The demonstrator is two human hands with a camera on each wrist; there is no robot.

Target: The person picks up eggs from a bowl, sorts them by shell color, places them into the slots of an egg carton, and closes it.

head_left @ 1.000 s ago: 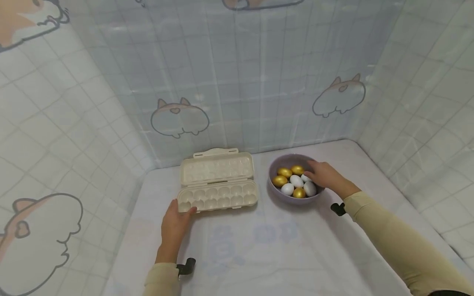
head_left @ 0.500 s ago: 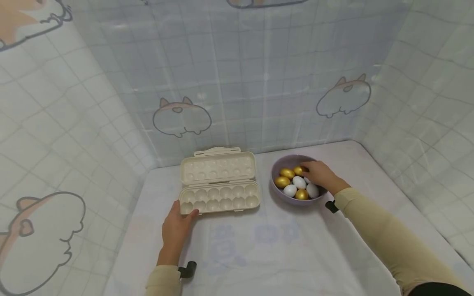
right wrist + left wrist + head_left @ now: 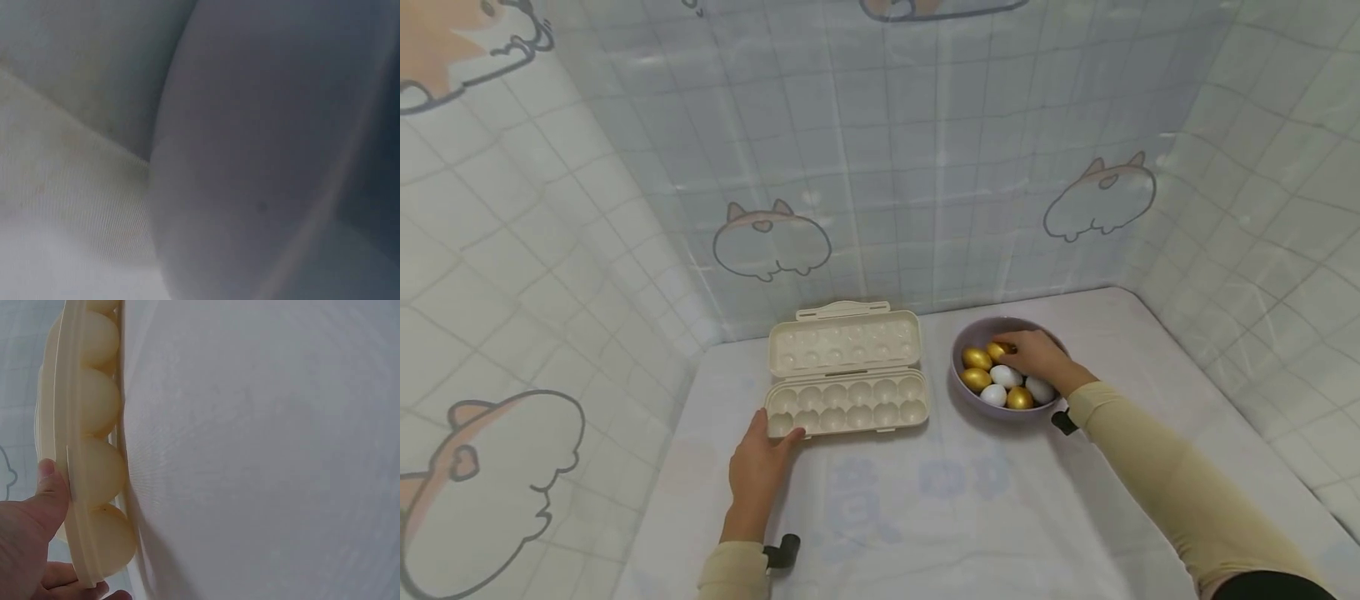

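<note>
A cream plastic egg carton [image 3: 850, 421] lies with its lid [image 3: 842, 337] folded back, showing two rows of hollow cups. My left hand [image 3: 756, 479] grips its near left corner. The left wrist view shows the thumb on the front rim of the carton [image 3: 103, 469] and fingers round the end. To the right, a purple bowl [image 3: 958, 392] contains several golden and white eggs. Reaching in over its right side, my right hand [image 3: 1037, 357] pinches a golden egg [image 3: 997, 352] near the back; the fingers partly cover it. Bowl wall [image 3: 250, 144] fills much of the right wrist view.
A white patterned cloth [image 3: 925, 517] covers the table. Tile-printed sheets [image 3: 910, 208] rise behind the carton and bowl and on both sides. Beside the held egg lie another golden egg [image 3: 977, 359] and a white egg [image 3: 1006, 377].
My right hand has moved left and deeper over the bowl, from its right side onto a golden egg, which has shifted slightly left. My left hand stays at the carton's corner.
</note>
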